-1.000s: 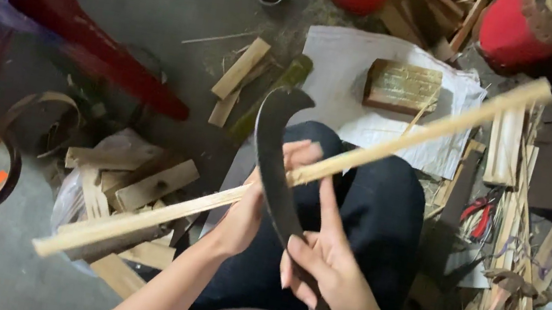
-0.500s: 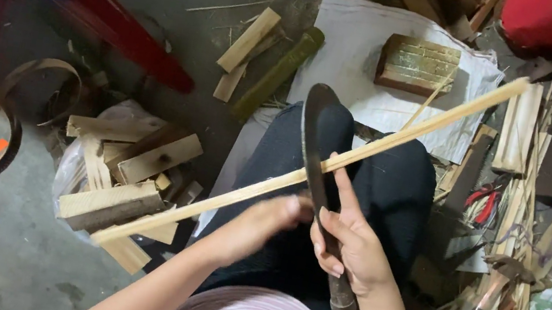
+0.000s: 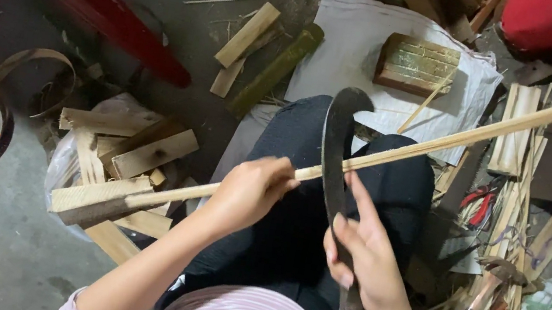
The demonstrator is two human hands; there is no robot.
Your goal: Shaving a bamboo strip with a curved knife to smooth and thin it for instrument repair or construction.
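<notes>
A long pale bamboo strip (image 3: 442, 144) runs diagonally from lower left to upper right across my black-trousered knees. My left hand (image 3: 249, 192) grips it near its middle. My right hand (image 3: 366, 252) holds the handle of a dark curved knife (image 3: 336, 137); its hooked tip points away from me. The blade lies against the strip just right of my left hand, with my right fingers stretched up toward the strip.
A pile of split bamboo offcuts (image 3: 127, 152) lies on the concrete at my left. A white sack (image 3: 353, 48) with a wooden block (image 3: 416, 65) lies ahead. Thin sticks and red pliers (image 3: 481, 201) crowd the right. A red stool leg (image 3: 100, 2) crosses upper left.
The strip has slid to the right through my left hand, so more of it reaches past the knife. The knife has stayed over my knee, blade against the strip.
</notes>
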